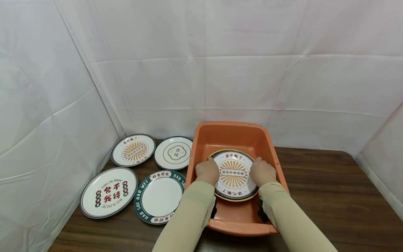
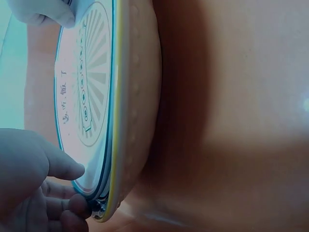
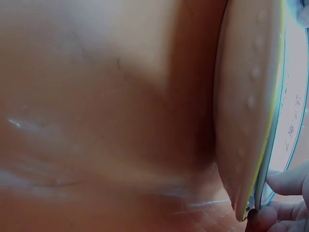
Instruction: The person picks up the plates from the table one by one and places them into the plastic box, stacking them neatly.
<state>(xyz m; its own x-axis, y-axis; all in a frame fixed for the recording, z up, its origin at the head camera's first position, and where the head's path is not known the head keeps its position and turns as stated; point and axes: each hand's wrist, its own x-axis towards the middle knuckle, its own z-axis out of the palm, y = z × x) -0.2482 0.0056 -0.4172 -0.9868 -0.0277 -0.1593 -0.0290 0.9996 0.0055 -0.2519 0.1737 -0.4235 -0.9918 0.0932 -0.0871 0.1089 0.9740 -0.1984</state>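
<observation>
Inside the orange plastic basin is a round white plate with an orange sunburst print and dark rim. It lies over a yellow-rimmed dish, whose pale outer side has small raised bumps. My left hand pinches the plate's left edge, its thumb on the upper face and fingers curled beneath the rim in the left wrist view. At the opposite edge, my right hand pinches the rim the same way, with thumb above and fingertips at the gap over the yellow rim.
Left of the basin several plates lie on the dark wood table: another sunburst plate, a green-rimmed white one, one with red characters and one with a wide teal border. White cloth hangs behind.
</observation>
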